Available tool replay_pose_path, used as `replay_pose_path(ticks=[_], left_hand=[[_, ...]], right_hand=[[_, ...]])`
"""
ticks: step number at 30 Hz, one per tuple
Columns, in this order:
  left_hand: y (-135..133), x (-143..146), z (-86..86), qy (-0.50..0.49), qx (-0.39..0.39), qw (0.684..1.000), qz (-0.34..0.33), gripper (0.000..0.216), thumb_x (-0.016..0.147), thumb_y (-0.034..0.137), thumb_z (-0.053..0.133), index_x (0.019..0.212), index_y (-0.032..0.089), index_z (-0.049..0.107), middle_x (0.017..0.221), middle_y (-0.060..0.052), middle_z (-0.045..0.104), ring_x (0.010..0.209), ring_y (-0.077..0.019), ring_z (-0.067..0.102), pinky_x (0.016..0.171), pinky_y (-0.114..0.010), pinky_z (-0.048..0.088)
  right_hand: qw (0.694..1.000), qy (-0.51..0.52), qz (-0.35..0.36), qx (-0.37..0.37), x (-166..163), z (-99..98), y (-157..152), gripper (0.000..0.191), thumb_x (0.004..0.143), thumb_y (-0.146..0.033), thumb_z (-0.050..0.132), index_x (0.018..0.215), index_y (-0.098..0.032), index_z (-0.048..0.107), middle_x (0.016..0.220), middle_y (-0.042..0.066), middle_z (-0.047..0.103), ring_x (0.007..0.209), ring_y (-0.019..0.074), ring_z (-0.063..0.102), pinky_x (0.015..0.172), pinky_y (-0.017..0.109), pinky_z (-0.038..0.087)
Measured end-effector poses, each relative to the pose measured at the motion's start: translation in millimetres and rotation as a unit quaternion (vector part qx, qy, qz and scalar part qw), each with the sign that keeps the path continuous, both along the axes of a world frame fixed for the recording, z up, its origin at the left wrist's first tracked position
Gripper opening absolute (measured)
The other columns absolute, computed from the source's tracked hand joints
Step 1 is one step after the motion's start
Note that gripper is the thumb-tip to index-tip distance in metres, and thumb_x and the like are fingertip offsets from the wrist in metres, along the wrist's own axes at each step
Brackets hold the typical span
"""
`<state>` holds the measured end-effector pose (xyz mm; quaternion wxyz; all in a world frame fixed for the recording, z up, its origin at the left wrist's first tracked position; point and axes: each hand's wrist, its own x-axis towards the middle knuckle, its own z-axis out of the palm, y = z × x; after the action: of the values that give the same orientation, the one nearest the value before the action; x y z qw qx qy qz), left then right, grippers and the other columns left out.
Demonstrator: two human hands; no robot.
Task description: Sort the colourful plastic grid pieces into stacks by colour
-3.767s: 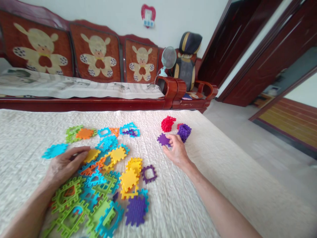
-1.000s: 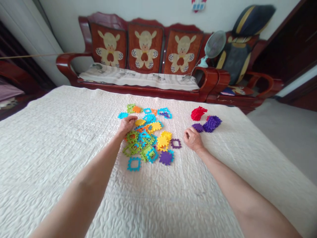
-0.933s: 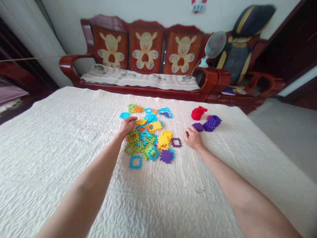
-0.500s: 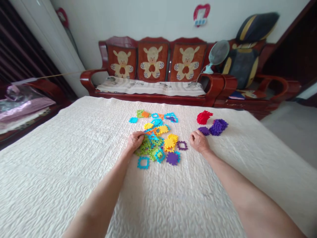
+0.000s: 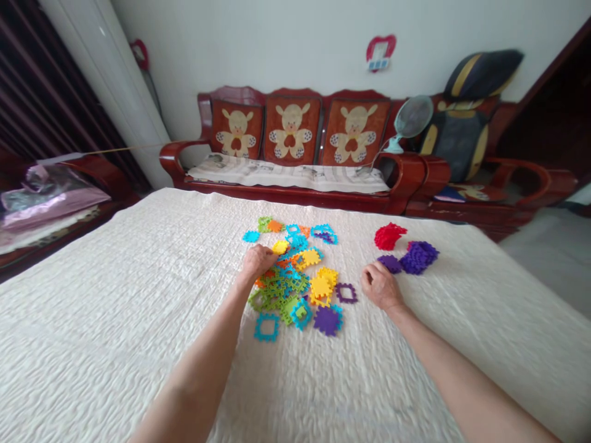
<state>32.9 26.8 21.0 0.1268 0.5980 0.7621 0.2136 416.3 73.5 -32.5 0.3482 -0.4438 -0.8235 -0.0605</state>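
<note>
A loose heap of toothed plastic puzzle tiles lies on the quilted cover. My left hand (image 5: pixel 259 261) is at the heap's left side, its fingers pinched at the near edge of a yellow tile (image 5: pixel 280 247). Below that hand are green tiles (image 5: pixel 279 290) and a blue square frame (image 5: pixel 266 327). My right hand (image 5: pixel 381 287) rests closed on the cover, with nothing showing in its curled fingers. Just beyond it is a flat purple tile (image 5: pixel 390 264), beside a leaning stack of purple tiles (image 5: pixel 419 257). A purple frame (image 5: pixel 346 293) lies to its left.
A bunch of red tiles (image 5: pixel 389 236) sits behind the purple ones. Yellow tiles (image 5: pixel 322 287) and a solid purple tile (image 5: pixel 327 320) lie at the heap's right side. Past the white quilted cover (image 5: pixel 175 258) stand a wooden sofa (image 5: pixel 300 195) and a fan (image 5: pixel 414 117).
My left hand has shifted away from a blue and orange piece in the heap, up to the yellow tile. My right hand stays closed near the purple tiles. The view has tilted upward slightly.
</note>
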Motion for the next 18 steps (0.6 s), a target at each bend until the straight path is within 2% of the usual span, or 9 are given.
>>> replay_pose_path(ticks=[3,7,11,14,18], left_hand=[[5.1,0.1,5.7,0.018,-0.033,0.999,-0.021,0.028,0.076,0.036,0.064,0.089,0.020,0.084,0.081,-0.012,0.077,0.083,-0.0277,0.070,0.077,-0.034,0.052],[1.7,-3.1,7.3,0.042,-0.025,0.997,-0.059,0.032,0.075,0.030,0.066,0.102,0.028,0.082,0.104,-0.008,0.078,0.102,-0.0250,0.069,0.090,-0.030,0.050],[-0.2,-1.0,4.3,0.064,-0.017,0.996,-0.064,0.027,0.076,0.036,0.068,0.096,0.026,0.083,0.106,-0.010,0.076,0.107,-0.0275,0.066,0.097,-0.032,0.047],[2.6,4.1,1.0,0.069,-0.014,0.997,-0.044,0.029,0.075,0.043,0.069,0.090,0.022,0.083,0.107,-0.013,0.075,0.107,-0.0294,0.065,0.093,-0.033,0.048],[7.6,9.1,-3.1,0.052,-0.012,0.998,-0.014,0.023,0.069,0.038,0.073,0.082,0.020,0.080,0.098,-0.013,0.075,0.097,-0.0282,0.067,0.081,-0.031,0.049]], right_hand=[[1.000,-0.005,-0.003,0.003,0.0,-0.4,-0.2,0.018,0.086,-0.015,0.050,0.070,-0.023,0.053,0.074,0.004,0.055,0.074,0.0205,0.053,0.072,0.032,0.041],[1.000,-0.004,-0.004,0.006,-0.1,0.0,-0.8,0.017,0.086,-0.015,0.051,0.071,-0.023,0.053,0.074,0.004,0.055,0.074,0.0204,0.053,0.072,0.032,0.042],[1.000,0.006,-0.004,0.000,-0.3,1.5,-1.9,0.017,0.086,-0.015,0.051,0.072,-0.023,0.054,0.074,0.004,0.056,0.073,0.0204,0.052,0.071,0.032,0.041],[1.000,0.006,-0.001,-0.001,-0.1,1.4,-1.6,0.017,0.086,-0.014,0.051,0.071,-0.024,0.054,0.074,0.004,0.056,0.073,0.0206,0.053,0.071,0.032,0.041],[1.000,0.009,-0.001,0.002,0.3,-0.4,-0.4,0.016,0.085,-0.014,0.051,0.072,-0.024,0.054,0.076,0.004,0.057,0.074,0.0203,0.054,0.072,0.031,0.042]])
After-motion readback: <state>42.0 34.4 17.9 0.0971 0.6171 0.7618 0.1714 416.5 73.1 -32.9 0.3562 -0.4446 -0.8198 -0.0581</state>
